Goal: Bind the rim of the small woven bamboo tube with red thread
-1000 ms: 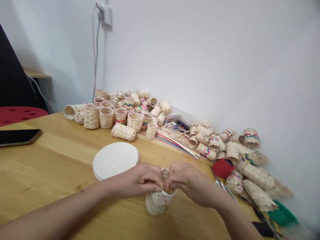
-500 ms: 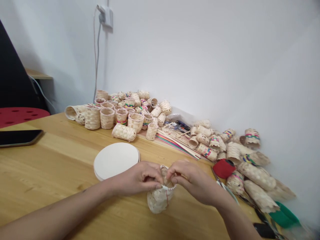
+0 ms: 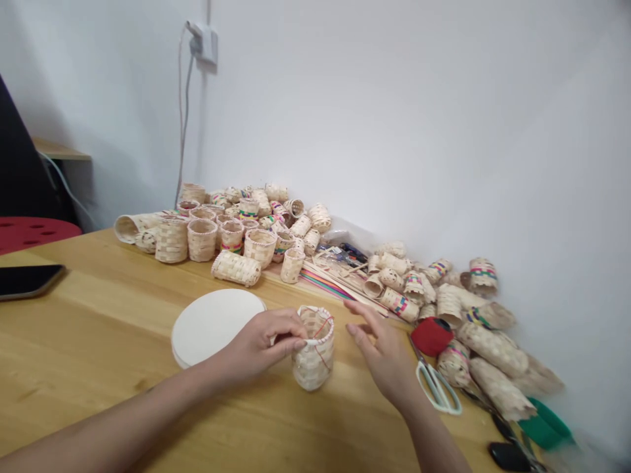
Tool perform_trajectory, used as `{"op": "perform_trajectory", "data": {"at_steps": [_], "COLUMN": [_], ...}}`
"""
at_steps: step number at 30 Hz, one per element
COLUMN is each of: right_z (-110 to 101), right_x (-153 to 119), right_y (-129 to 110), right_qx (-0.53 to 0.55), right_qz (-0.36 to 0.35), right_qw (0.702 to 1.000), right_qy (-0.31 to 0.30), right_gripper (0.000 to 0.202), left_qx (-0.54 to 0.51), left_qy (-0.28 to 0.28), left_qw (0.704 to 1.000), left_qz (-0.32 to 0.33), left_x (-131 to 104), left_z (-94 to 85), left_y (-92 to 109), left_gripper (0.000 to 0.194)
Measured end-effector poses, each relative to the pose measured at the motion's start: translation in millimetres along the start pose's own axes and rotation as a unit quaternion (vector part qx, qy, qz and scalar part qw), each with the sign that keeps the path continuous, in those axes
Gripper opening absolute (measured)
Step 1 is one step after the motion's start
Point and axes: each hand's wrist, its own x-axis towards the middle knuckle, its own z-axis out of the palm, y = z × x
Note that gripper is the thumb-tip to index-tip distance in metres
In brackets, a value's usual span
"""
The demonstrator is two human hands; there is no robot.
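Observation:
A small woven basket (image 3: 312, 366) stands in front of me, its rim bound with reddish thread. My left hand (image 3: 273, 338) pinches the near left part of that rim between thumb and fingers. Loose red thread (image 3: 323, 326) crosses the basket's mouth and hangs down its outer side. To the right of the basket, my right hand (image 3: 379, 348) is apart from it, fingers spread, with nothing visible in it. White round discs (image 3: 211, 322) lie stacked behind my left hand. White-handled scissors (image 3: 436, 387) rest to the right of my right hand.
Many woven baskets (image 3: 202, 240) crowd the back of the table along the wall, with more heaped at right (image 3: 497, 345). Coloured strips (image 3: 328, 286) lie between them. A red thread spool (image 3: 432, 336) touches the scissors. A phone (image 3: 29, 281) sits at far left; a green bowl (image 3: 547, 424) at right.
My right hand has let go of the basket's rim, moved right and spread its fingers. The left hand still grips the rim. More of the basket's inside and the red thread now shows.

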Motion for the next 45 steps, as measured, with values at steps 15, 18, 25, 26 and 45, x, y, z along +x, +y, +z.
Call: {"op": "perform_trajectory", "data": {"at_steps": [15,18,25,26,45], "right_z": [28,17,-28,-36,6], "right_x": [-7,-14,-6,0,89], "right_y": [24,26,1,-8,-50], "right_qx": [0.267,0.332,0.315,0.283,-0.251], "right_qz": [0.138,0.154,0.107,0.090,-0.159], "right_qw": [0.953,0.929,0.941,0.954,0.954], "right_qy": [-0.031,-0.055,-0.060,-0.048,-0.040], "right_gripper": [0.032,0.031,0.036,0.037,0.023], "left_qx": [0.093,0.101,0.092,0.091,-0.181], "left_qy": [-0.020,0.006,0.037,0.039,0.045], "left_qw": [0.995,0.995,0.994,0.995,0.972], "left_qz": [0.016,0.000,-0.034,-0.034,-0.146], "left_x": [0,1,1,0,-2], "left_z": [0.1,0.1,1.0,1.4,9.3], "left_y": [1,3,5,4,-2], "left_gripper": [0.021,0.017,0.018,0.018,0.028]}}
